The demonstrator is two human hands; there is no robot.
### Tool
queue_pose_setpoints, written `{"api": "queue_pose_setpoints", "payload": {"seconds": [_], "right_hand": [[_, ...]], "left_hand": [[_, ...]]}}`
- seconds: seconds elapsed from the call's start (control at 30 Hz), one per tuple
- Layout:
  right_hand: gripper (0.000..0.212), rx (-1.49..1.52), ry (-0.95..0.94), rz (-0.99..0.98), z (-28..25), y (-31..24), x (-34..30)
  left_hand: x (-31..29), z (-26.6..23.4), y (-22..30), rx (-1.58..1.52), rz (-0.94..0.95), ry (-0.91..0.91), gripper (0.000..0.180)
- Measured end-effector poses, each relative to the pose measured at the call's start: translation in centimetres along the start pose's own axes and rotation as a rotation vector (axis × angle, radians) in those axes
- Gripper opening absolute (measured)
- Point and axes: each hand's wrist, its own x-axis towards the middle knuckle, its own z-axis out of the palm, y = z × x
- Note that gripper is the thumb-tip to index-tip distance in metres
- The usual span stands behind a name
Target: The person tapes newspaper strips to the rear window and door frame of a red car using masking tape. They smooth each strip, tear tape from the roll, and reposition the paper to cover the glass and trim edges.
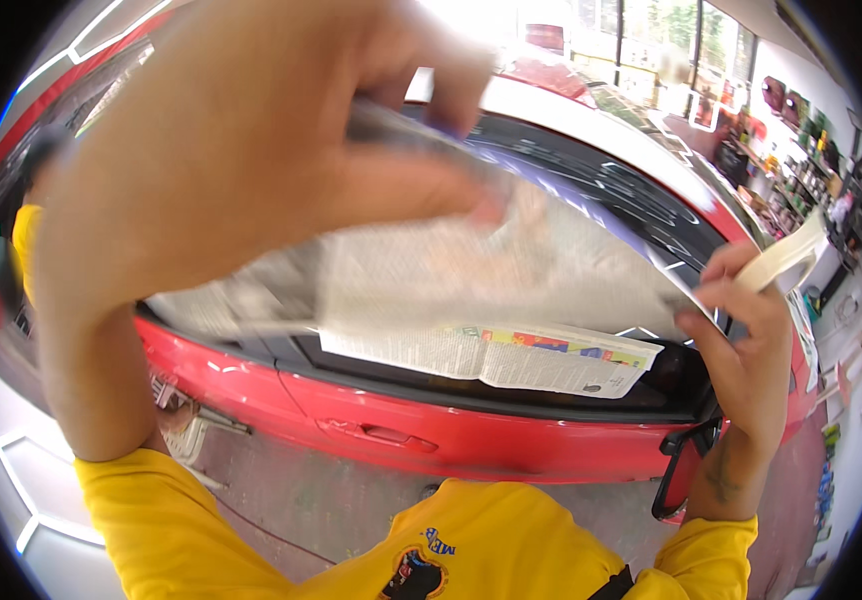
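Bright workshop (786, 65), red car (221, 365) broadside — and across its side window (683, 375) goes a pale, blurred paper sheet (401, 280)! Its far edge slants down to the right, where the right hand (746, 340) pinches the end between thumb and forefinger, cream tape roll (781, 258) at its fingers. On the left, the left hand (241, 165) looms, thumb and fingers apart by that edge; gripping or not, I cannot tell. On the near side, a printed newspaper page (421, 352), then door mirror (679, 485) right — and floor (311, 505) between car and yellow shirt (521, 525).
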Motion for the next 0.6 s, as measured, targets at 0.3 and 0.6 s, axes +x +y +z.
{"api": "queue_pose_setpoints", "payload": {"seconds": [0.3,0.6], "right_hand": [[0.018,0.110,-0.438,0.325,5.0,11.5,-9.6],[0.023,-0.142,-0.123,0.367,8.4,13.7,-11.9]], "left_hand": [[-19.0,16.8,-9.0,-0.559,-0.648,-0.432,0.022],[-18.9,18.6,-12.7,-0.503,-0.972,0.095,0.010]]}}
